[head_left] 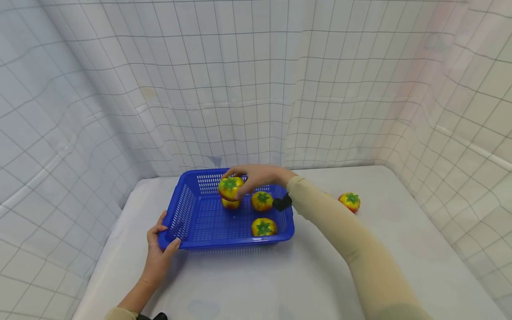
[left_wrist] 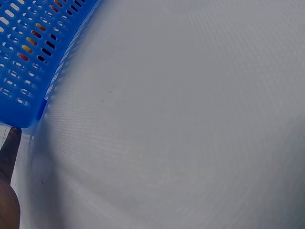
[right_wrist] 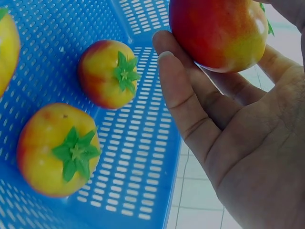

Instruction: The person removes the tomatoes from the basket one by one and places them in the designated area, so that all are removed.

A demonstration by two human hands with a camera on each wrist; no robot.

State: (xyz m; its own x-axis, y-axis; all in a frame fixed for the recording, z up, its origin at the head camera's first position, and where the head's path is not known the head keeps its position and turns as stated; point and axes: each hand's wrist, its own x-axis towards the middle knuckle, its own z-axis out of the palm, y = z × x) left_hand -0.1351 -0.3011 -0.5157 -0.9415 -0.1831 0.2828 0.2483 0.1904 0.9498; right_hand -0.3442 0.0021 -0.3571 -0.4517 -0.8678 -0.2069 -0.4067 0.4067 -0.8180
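A blue plastic basket [head_left: 226,244] with slotted walls stands on the white table. My left hand [head_left: 157,253] grips its near left corner, thumb on the front rim and fingers on the left side. Over the basket, my right hand [head_left: 260,176] holds a red-and-yellow tomato [head_left: 230,188] with green leaves on top. In the right wrist view the fingers curl round this tomato [right_wrist: 219,33]. Beneath it, partly hidden, lies another tomato [head_left: 230,204]. Two more, one tomato [head_left: 262,202] and a nearer tomato [head_left: 264,227], sit in the basket's right side.
On the table right of the basket lies a tomato [head_left: 350,202]. Beside it, a sliver of another yellow thing [head_left: 328,194] shows behind the right sleeve. White gridded cloth [head_left: 256,89] hangs at the back and both sides of the table.
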